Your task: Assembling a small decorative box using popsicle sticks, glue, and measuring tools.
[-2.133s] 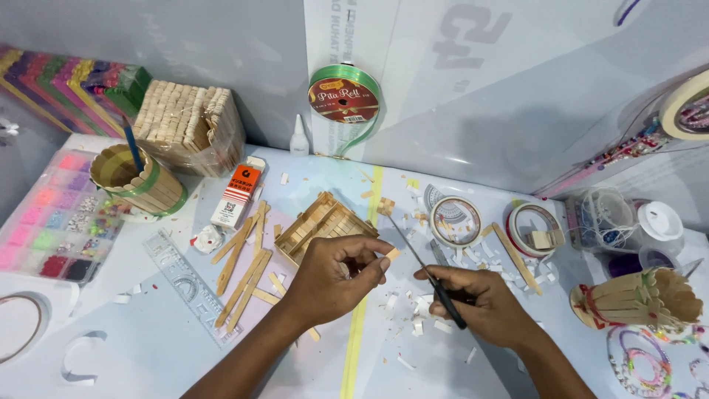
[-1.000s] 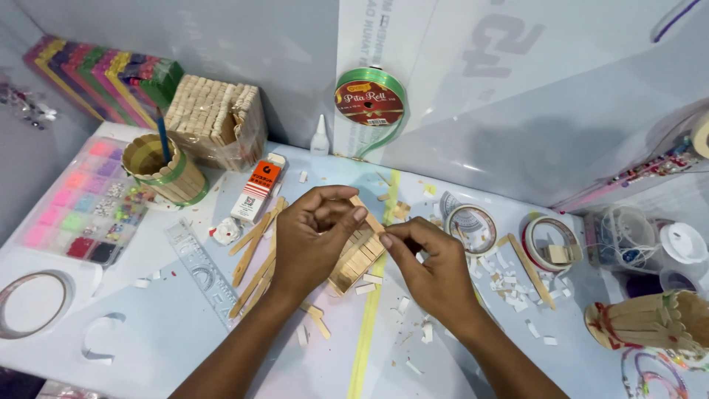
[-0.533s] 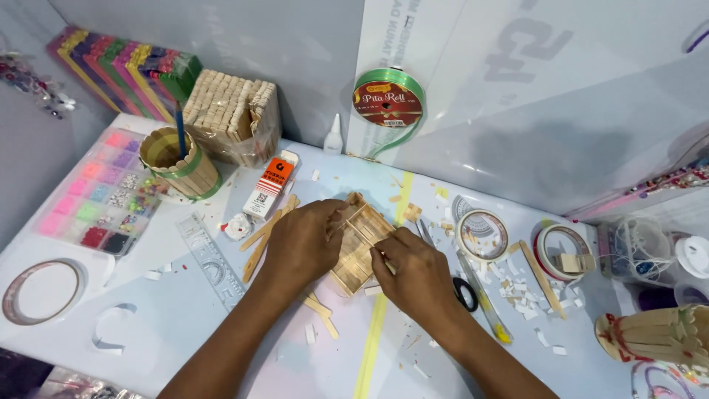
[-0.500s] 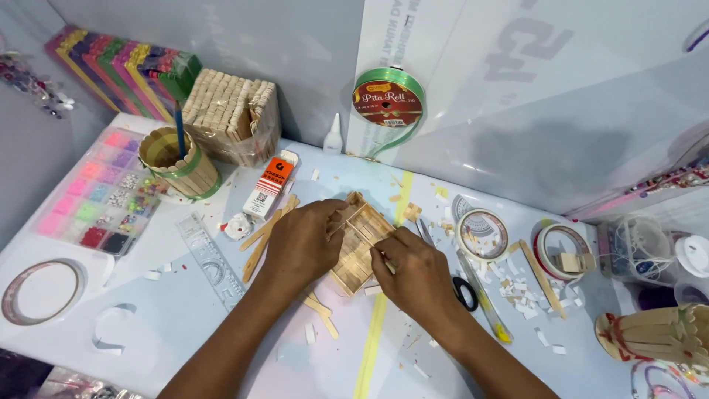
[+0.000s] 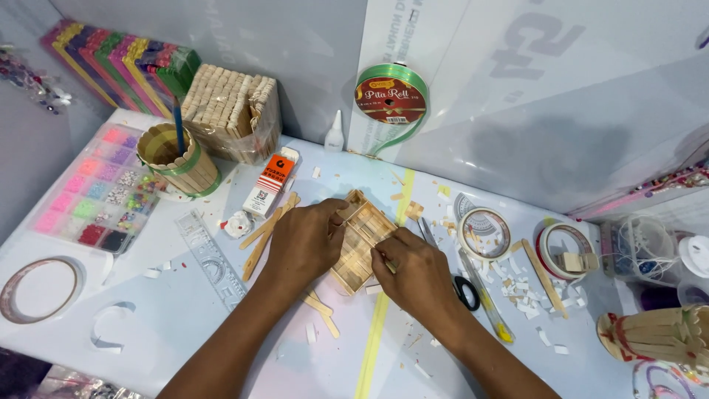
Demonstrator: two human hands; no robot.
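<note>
both hands, left hand [image 5: 306,240] and right hand [image 5: 415,270], are pinching a shallow stick tray [image 5: 360,238], nothing visibly lying inside, mid-desk, while a stick cup [image 5: 179,159] near the desk's left edge is holding a blue pencil [image 5: 178,127].

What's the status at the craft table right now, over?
Left hand and right hand both pressing the small stick panel. Panel flat on table. Loose sticks beside left hand, scissors by right.

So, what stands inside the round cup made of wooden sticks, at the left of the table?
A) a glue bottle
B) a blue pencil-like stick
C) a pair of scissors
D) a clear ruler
B: a thin blue stick rises out of the stick cup; the scissors, the glue bottle and the clear ruler are all outside it on the table.
</note>
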